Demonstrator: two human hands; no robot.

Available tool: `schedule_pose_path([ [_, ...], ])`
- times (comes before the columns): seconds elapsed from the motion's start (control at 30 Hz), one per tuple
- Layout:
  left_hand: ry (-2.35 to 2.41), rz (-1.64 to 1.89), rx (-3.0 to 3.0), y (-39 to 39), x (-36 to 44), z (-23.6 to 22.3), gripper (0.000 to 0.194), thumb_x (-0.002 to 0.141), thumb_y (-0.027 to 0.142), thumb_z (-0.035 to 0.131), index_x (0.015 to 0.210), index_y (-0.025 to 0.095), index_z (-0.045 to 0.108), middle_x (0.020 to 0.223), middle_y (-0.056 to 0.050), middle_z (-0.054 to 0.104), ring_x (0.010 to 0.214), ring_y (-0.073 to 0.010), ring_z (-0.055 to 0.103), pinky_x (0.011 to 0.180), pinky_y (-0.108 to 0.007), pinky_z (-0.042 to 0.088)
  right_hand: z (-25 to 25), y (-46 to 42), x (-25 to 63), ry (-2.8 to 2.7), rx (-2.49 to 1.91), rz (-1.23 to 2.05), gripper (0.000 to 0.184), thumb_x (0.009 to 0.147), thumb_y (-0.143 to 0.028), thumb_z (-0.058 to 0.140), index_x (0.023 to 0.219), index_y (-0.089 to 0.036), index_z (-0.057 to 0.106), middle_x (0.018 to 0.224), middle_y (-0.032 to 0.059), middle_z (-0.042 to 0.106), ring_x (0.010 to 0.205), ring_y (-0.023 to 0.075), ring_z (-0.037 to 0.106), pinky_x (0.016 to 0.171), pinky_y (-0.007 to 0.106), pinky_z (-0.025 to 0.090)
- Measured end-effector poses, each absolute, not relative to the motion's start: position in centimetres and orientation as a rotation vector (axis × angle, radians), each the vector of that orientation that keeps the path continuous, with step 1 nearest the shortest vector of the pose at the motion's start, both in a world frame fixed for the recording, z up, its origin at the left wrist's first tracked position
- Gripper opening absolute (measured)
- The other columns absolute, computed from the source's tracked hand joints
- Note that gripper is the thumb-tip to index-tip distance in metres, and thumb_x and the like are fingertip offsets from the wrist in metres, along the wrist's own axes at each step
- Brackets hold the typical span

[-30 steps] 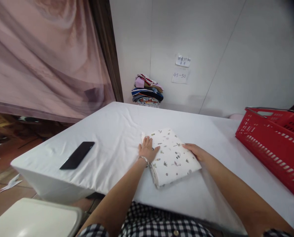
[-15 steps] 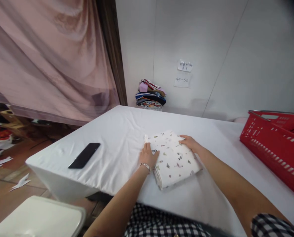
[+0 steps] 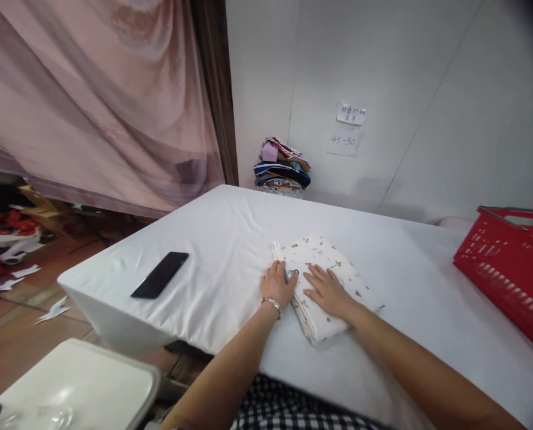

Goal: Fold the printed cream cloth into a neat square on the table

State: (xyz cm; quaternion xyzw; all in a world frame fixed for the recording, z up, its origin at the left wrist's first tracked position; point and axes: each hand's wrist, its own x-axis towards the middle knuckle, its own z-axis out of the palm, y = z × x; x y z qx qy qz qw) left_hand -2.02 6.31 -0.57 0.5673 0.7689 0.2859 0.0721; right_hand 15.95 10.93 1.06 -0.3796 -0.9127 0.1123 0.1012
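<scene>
A folded white cloth point(image 3: 323, 327) with a small scattered print lies on the white-covered table point(image 3: 230, 239). My left hand point(image 3: 279, 283) rests along its left folded edge, fingers extended and thumb over the top layer. My right hand point(image 3: 327, 291) lies flat on the cloth's upper face, fingers spread, covering part of the print. Neither hand is closed around the cloth. A small dark printed shape shows beside my left thumb.
A black phone point(image 3: 160, 275) lies at the table's left. The red basket point(image 3: 508, 263) stands at the right. Folded fabrics point(image 3: 282, 165) are piled by the back wall. At lower left is a white stool-like surface point(image 3: 82, 382); a pink curtain point(image 3: 114, 107) hangs behind.
My right hand has moved from the cloth's far right edge leftward onto its top, close to my left hand. My left hand stays at the left edge. The view has shifted slightly.
</scene>
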Motion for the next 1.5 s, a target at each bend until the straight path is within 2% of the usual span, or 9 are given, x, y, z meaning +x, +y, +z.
schedule_pose_path([
  [0.17, 2.297, 1.004, 1.518, 9.2, -4.4, 0.0, 0.039, 0.081, 0.043, 0.043, 0.108, 0.018, 0.055, 0.111, -0.009, 0.058, 0.103, -0.0193, 0.052, 0.088, -0.028, 0.037, 0.7, 9.8, 15.7, -2.777, -1.17, 0.315, 0.059, 0.088, -0.055, 0.022, 0.136, -0.022, 0.032, 0.146, 0.0046, 0.017, 0.134, 0.021, 0.01, 0.107, 0.044, 0.008],
  [0.4, 2.445, 0.821, 1.375, 12.5, -5.5, 0.7, 0.047, 0.076, 0.056, 0.042, 0.106, 0.021, 0.053, 0.104, -0.01, 0.062, 0.107, -0.0285, 0.049, 0.087, -0.041, 0.036, 2.1, 8.1, 15.5, -2.812, -1.103, 0.461, 0.059, 0.088, -0.055, 0.022, 0.138, -0.025, 0.027, 0.146, 0.0031, 0.019, 0.134, 0.0205, 0.013, 0.107, 0.045, 0.008],
  [0.53, 2.391, 0.901, 1.401, 13.3, -5.4, 0.4, 0.055, 0.076, 0.052, 0.046, 0.118, 0.018, 0.045, 0.113, -0.012, 0.057, 0.11, -0.0289, 0.047, 0.091, -0.041, 0.035, 2.4, 6.2, 15.0, -2.857, -0.953, 0.433, 0.058, 0.088, -0.054, 0.026, 0.138, -0.024, 0.028, 0.146, 0.0046, 0.019, 0.133, 0.0223, 0.014, 0.107, 0.045, 0.008],
  [0.8, 2.068, 1.175, 1.474, 14.4, -6.0, -0.6, 0.064, 0.075, 0.035, 0.051, 0.132, 0.019, 0.027, 0.126, -0.01, 0.044, 0.107, -0.0177, 0.051, 0.089, -0.027, 0.04, 2.8, 5.8, 14.5, -2.88, -0.985, 0.407, 0.054, 0.088, -0.05, 0.031, 0.137, -0.027, 0.029, 0.146, 0.0042, 0.019, 0.133, 0.0239, 0.015, 0.107, 0.047, 0.01],
  [1.0, 2.257, 0.919, 1.569, 14.2, -6.2, -0.8, 0.071, 0.074, 0.047, 0.05, 0.133, 0.015, 0.028, 0.132, -0.014, 0.042, 0.128, -0.0272, 0.028, 0.104, -0.041, 0.019, 3.3, 5.5, 14.5, -2.879, -0.921, 0.435, 0.045, 0.089, -0.042, 0.034, 0.131, -0.028, 0.039, 0.144, 0.0033, 0.025, 0.132, 0.0239, 0.018, 0.106, 0.048, 0.009],
  [1.13, 2.213, 0.846, 1.639, 14.2, -6.4, -0.7, 0.067, 0.076, 0.048, 0.045, 0.132, 0.015, 0.03, 0.13, -0.014, 0.046, 0.125, -0.0255, 0.033, 0.106, -0.044, 0.012, 3.7, 4.4, 14.5, -2.867, -0.843, 0.571, 0.039, 0.09, -0.035, 0.031, 0.122, -0.026, 0.051, 0.14, 0.0022, 0.034, 0.132, 0.0223, 0.022, 0.107, 0.048, 0.013],
  [1.23, 2.168, 0.897, 1.639, 14.4, -6.5, -0.6, 0.067, 0.075, 0.045, 0.049, 0.132, 0.015, 0.03, 0.127, -0.013, 0.049, 0.12, -0.0247, 0.04, 0.105, -0.044, 0.015, 3.5, 3.2, 15.0, -2.859, -0.804, 0.67, 0.038, 0.089, -0.037, 0.03, 0.121, -0.033, 0.051, 0.137, -0.0037, 0.038, 0.131, 0.0217, 0.023, 0.107, 0.048, 0.013],
  [1.37, 2.013, 1.049, 1.599, 14.5, -6.7, -0.7, 0.067, 0.074, 0.034, 0.052, 0.133, 0.015, 0.028, 0.13, -0.012, 0.045, 0.118, -0.0203, 0.043, 0.1, -0.032, 0.03, 2.4, 3.3, 17.9, -2.677, -0.979, 0.63, 0.041, 0.085, -0.04, 0.039, 0.126, -0.043, 0.043, 0.135, -0.0112, 0.039, 0.129, 0.0216, 0.029, 0.111, 0.042, 0.012],
  [1.5, 1.939, 1.149, 1.556, 14.5, -6.7, -0.7, 0.066, 0.074, 0.034, 0.052, 0.133, 0.017, 0.027, 0.132, -0.01, 0.042, 0.117, -0.0186, 0.044, 0.095, -0.027, 0.036, 1.1, 6.3, 23.3, -2.077, -1.485, 0.401, 0.045, 0.081, -0.043, 0.044, 0.12, -0.025, 0.054, 0.135, 0.0006, 0.042, 0.127, 0.0244, 0.032, 0.107, 0.043, 0.022],
])
